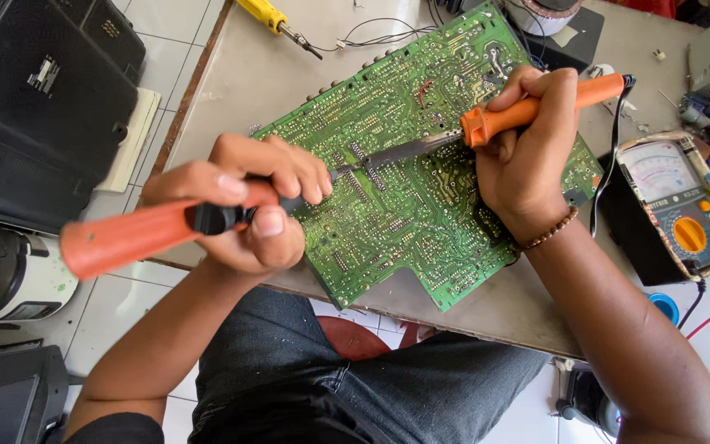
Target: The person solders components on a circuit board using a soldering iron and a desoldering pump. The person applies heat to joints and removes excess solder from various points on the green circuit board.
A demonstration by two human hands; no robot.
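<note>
**Two tools meeting at one spot on the board**

Starting nearest you: your left hand (248,205) is wrapped tight around a tool with a fat orange handle (125,237) and a black collar. Looks like a desoldering pump, though I can't tell for sure. Fingers are curled over the top, thumb pressed on the black part, and the handle sticks out past the near-left table (495,316) edge so the nose can come in low and flat.

The nose lands mid-board on the green circuit board (404,205), which lies solder side up and angled across the table, its near corner hanging a bit over the edge toward your lap. That tilt seems to suit both wrists.

Your right hand (527,156) comes in from the other side, fist closed around the orange grip of the soldering iron (486,123), knuckles resting on the board for steadiness, I'd guess. The dark tip points left and touches right about where the other tool's nose sits.

Just right of the board, an analog multimeter (671,197) leans face-up, its red lead trailing off.

Far left on the table, a yellow-handled screwdriver (277,23) lies well apart from the work.
</note>
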